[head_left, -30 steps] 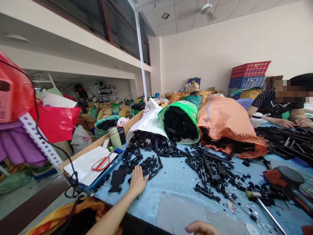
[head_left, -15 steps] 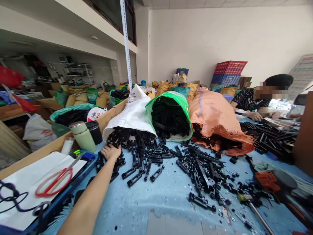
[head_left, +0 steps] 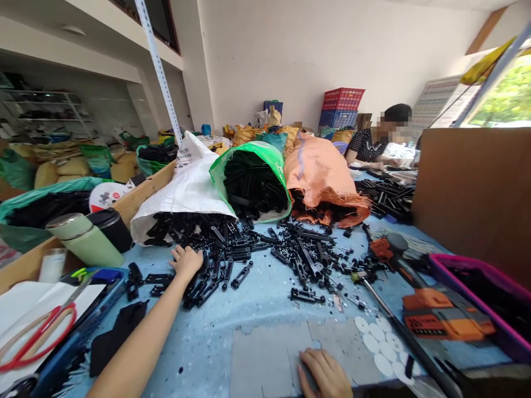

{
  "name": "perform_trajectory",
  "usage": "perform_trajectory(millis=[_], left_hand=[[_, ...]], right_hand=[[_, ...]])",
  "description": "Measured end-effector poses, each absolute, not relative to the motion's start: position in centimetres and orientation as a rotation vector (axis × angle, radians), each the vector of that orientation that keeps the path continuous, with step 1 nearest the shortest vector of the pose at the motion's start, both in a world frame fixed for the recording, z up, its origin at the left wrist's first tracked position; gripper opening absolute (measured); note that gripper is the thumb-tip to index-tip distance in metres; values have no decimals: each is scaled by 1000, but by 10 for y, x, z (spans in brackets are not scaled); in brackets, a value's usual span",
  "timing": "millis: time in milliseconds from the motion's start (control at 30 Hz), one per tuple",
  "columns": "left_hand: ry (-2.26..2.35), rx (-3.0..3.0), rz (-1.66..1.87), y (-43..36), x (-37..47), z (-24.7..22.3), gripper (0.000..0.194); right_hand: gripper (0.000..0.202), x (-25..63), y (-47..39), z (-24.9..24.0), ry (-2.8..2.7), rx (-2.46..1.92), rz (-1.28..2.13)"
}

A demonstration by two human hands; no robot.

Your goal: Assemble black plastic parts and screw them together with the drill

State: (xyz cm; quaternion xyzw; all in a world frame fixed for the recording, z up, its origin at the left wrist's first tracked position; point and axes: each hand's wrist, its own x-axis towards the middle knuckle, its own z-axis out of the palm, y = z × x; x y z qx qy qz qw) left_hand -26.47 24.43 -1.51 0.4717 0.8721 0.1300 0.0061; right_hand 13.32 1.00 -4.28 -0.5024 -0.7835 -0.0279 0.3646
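Note:
My left hand (head_left: 186,262) reaches to the left part of a heap of black plastic link-shaped parts (head_left: 215,265). Its fingers are apart, and nothing shows gripped in them. The heap spills from the mouth of a white woven sack (head_left: 182,196). My right hand (head_left: 326,373) rests on a grey foam mat (head_left: 265,348) at the table's front, fingers lying on it and slightly bent. Right of centre lies a second pile of black parts (head_left: 305,251) mixed with screws.
A green sack (head_left: 249,146) and an orange sack (head_left: 319,166) lie behind the piles. At right are an orange cordless tool (head_left: 448,315), white discs (head_left: 379,342) and a pink-rimmed bin (head_left: 477,265). Red scissors (head_left: 45,331) and a green flask (head_left: 85,237) are left. A co-worker (head_left: 373,143) sits behind.
The view has turned right and tilted down. My left hand has shifted from the sack's mouth toward me along the heap. My right hand has come into view on the mat.

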Motion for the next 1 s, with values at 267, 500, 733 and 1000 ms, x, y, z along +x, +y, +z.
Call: perform_trajectory(millis=[267, 500, 733, 1000], left_hand=[[1888, 2299, 667, 109, -129, -22, 49], [1751, 2411, 820, -8, -115, -60, 37], [2013, 2267, 961, -22, -116, -62, 36], [2192, 2161, 857, 22, -141, -38, 38]], right_hand=[[17, 139, 13, -22, -1997, -1360, 235], [31, 172, 87, 14, -1862, -1527, 440], [50, 161, 185, 14, -1901, -2079, 61], [44, 156, 224, 8, -2020, -2066, 29]])
